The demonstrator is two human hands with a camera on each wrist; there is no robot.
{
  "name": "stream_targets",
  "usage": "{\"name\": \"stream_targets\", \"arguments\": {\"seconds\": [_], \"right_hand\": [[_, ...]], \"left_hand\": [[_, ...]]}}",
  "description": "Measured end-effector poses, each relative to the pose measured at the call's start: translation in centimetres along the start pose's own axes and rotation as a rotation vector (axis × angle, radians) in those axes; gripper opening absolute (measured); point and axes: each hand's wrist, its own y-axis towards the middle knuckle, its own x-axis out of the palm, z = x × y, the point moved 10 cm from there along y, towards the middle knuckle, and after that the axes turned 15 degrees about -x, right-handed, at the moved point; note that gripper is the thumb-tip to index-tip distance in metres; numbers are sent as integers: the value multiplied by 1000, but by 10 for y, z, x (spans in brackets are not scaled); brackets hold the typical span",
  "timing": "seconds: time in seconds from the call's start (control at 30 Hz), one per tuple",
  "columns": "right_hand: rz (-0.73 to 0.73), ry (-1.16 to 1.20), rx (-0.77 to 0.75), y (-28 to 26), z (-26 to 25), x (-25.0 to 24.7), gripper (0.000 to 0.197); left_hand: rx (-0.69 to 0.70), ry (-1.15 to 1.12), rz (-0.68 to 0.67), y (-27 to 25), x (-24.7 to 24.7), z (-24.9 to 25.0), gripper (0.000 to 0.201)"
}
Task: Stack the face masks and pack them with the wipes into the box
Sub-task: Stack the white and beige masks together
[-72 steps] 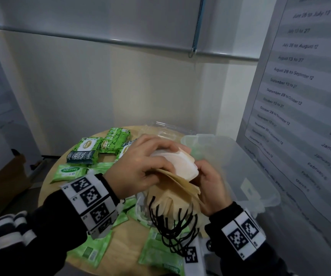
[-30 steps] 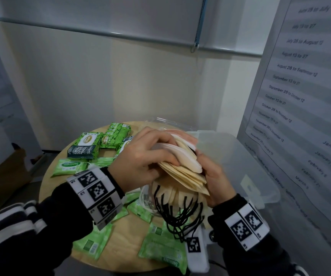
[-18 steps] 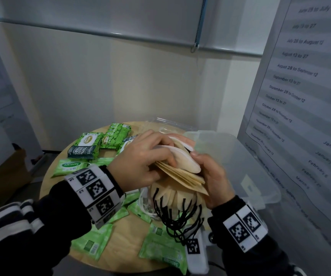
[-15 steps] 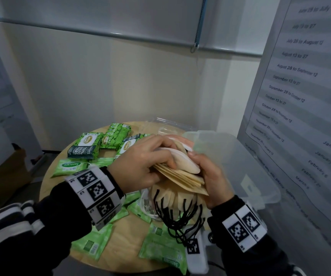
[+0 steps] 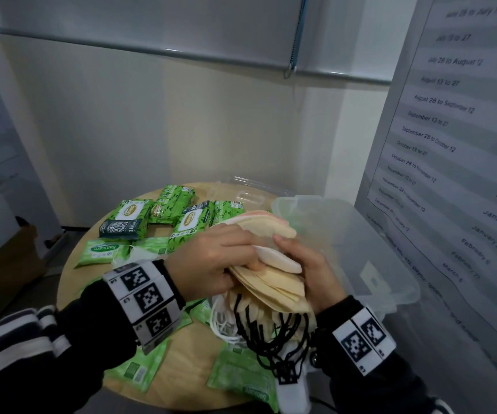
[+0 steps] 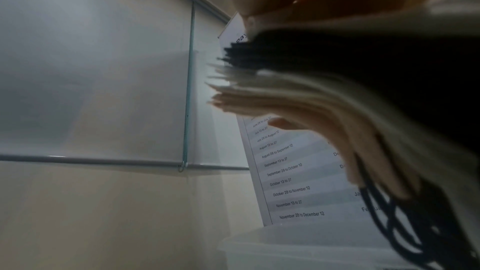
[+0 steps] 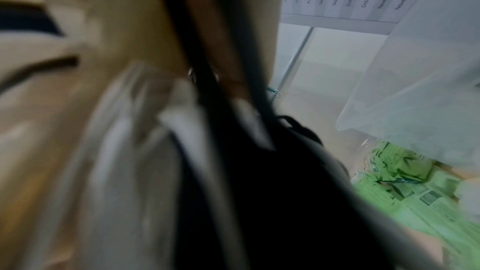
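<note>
Both hands curled round a fanned stack of face masks [image 5: 274, 282], held above the near edge of the round table [image 5: 187, 354]: left hand [image 5: 211, 261] gripping from the left, right hand [image 5: 310, 270] cupping the right side. Black ear loops [image 5: 271, 339] dangling below. Clear box [image 5: 360, 234] open just right, overhanging the table edge. Green wipes packs [image 5: 139, 219] scattered behind and beneath. Right wrist view too blurred to read.

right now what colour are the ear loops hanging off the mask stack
Mostly black ear loops, a few white; clearest in the head view.
</note>
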Motion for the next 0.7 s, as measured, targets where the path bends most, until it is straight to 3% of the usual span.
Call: {"name": "stream_targets", "arguments": {"seconds": [0.1, 0.17, 0.23, 0.33, 0.43, 0.7], "right_hand": [[71, -153, -119, 7, -7, -12, 53], [46, -248, -217, 8, -12, -12, 74], [4, -273, -275, 7, -14, -8, 78], [30, -214, -261, 7, -14, -13, 67], [97, -271, -225, 6, -13, -25, 61], [239, -329, -155, 7, -7, -46, 46]], "left_hand": [[-62, -90, -28, 2, -1, -4, 29], [-185, -202, -56, 3, -2, -16, 23], [-351, -298, -99, 4, 1, -34, 18], [-597, -436, -142, 2, 3, -62, 12], [-809, -631, -177, -3, 5, -83, 28], [-950, -752, -226, -8, 15, -91, 22]]}}
